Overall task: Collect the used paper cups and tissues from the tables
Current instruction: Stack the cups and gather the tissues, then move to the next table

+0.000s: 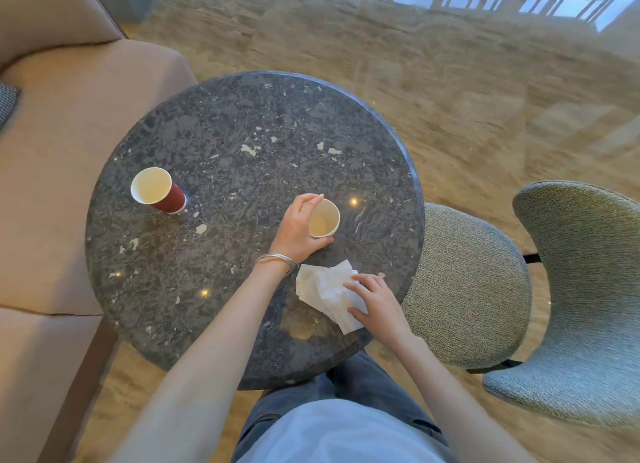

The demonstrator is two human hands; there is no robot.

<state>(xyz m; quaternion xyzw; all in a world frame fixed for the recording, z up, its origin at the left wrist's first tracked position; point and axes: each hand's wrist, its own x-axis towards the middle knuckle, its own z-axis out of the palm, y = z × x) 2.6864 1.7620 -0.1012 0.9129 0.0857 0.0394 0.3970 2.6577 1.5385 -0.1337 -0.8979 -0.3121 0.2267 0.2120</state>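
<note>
1. The left hand (298, 227) gripped a paper cup (323, 218). The thumb curled round its near side and the fingertips lay over the far rim, with the cup upright on the round table (242, 133), right of centre.
2. That cup showed a white rolled rim and a cream inside. Its outer wall was almost wholly hidden by the hand, so any print on it could not be told.
3. A second cup, the red cup (157, 190), stood upright near the table's left edge, well apart from both hands. It had the same white rim and cream inside, and the part of its wall in view was plain dark red.
4. The right hand (375, 299) rested on a tissue (322, 289) near the table's front right edge. Its fingers and thumb were bent and pinched the paper between them.
5. The tissue was white, crumpled and creased (more a loose wad than a flat sheet), lying just beside the left wrist and near the held cup.
6. Thin metal bracelets (277, 260) circled the left wrist.
7. The tabletop was dark speckled stone with pale flecks – polished enough to catch small points of light.
8. A beige sofa (69, 150) stood to the left of the table and a grey-green woven chair (474, 282) to the right – both close to its edge.
</note>
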